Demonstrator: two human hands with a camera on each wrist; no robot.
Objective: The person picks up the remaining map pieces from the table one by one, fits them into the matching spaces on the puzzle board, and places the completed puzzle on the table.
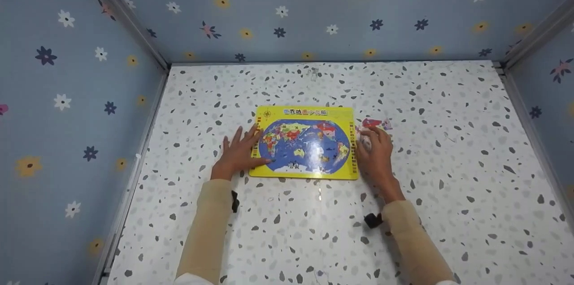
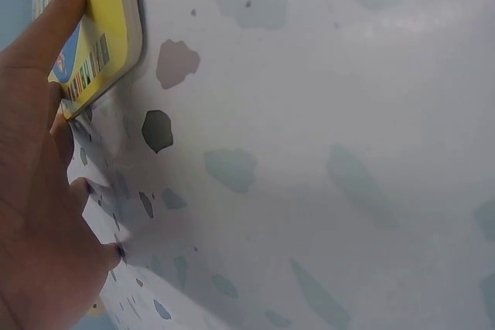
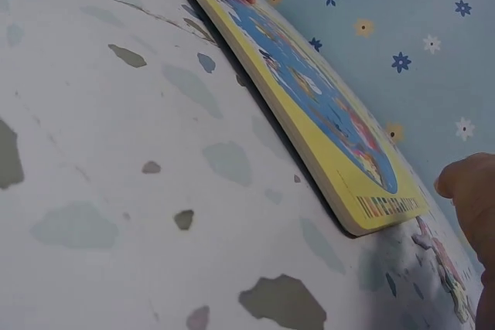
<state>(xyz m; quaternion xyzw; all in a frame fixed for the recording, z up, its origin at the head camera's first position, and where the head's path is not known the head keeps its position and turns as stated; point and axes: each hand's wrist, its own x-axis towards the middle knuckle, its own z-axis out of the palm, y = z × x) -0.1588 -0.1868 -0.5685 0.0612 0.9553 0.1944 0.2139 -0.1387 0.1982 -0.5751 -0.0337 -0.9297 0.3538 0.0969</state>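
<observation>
A yellow-bordered world map puzzle board (image 1: 305, 173) lies flat on the table, its blue map filled with coloured areas. My left hand (image 1: 237, 153) rests at its left edge, fingers spread. Its thumb (image 2: 50, 25) lies on the board, as the left wrist view shows. Just beyond the right edge my right hand (image 1: 376, 155) hovers over or touches several loose puzzle pieces (image 1: 372, 123), with its fingers loosely bent. Only the thumb side of that hand (image 3: 472, 199) shows in the right wrist view, near the pieces (image 3: 448, 272); contact with them is hidden.
The white speckled table (image 1: 278, 231) is bounded by blue flowered panels (image 1: 305, 16) at the back and both sides. Small dark devices (image 1: 372, 220) sit at both wrists. Light glares on the board's lower right part.
</observation>
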